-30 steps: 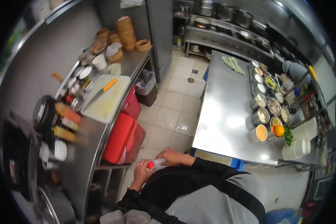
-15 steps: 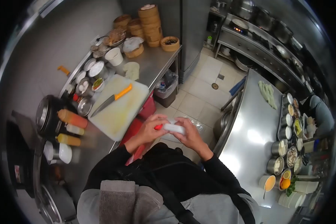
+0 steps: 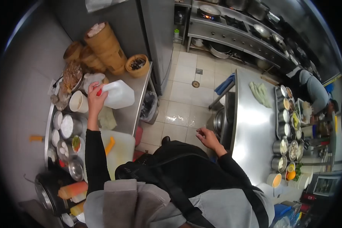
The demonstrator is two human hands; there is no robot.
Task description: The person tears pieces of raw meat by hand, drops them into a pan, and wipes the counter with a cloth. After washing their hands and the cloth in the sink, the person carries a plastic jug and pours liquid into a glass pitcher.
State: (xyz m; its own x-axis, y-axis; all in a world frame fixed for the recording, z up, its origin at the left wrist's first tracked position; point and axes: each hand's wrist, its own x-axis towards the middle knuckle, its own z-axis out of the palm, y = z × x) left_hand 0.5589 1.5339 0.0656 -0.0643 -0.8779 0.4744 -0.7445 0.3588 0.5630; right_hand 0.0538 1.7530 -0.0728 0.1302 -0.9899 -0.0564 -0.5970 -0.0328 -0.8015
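My left hand (image 3: 97, 95) is closed at the red-capped neck of a white plastic jug (image 3: 119, 95). The jug is tilted over the far part of the left steel counter, its broad base facing right. Close beside it are a white tub (image 3: 78, 102), a pale folded cloth (image 3: 107, 118) and a bamboo steamer with dark contents (image 3: 137, 65). Well apart from these, my right hand (image 3: 209, 139) hangs in the air left of the right steel table. Its fingers are loosely bent and apart, holding nothing.
On the left counter, an orange-handled knife (image 3: 110, 145) lies on a white cutting board (image 3: 123, 146), partly behind my arm. Stacked steamers (image 3: 107, 47) stand farther back. A bin (image 3: 150, 108) is below. Ingredient tins (image 3: 280, 146) line the right table (image 3: 250, 140); a person (image 3: 311, 85) bends beyond it.
Both hands held the jug in front of my body. Now my left hand has carried it forward over the left counter, and my right hand has let go. The view has turned.
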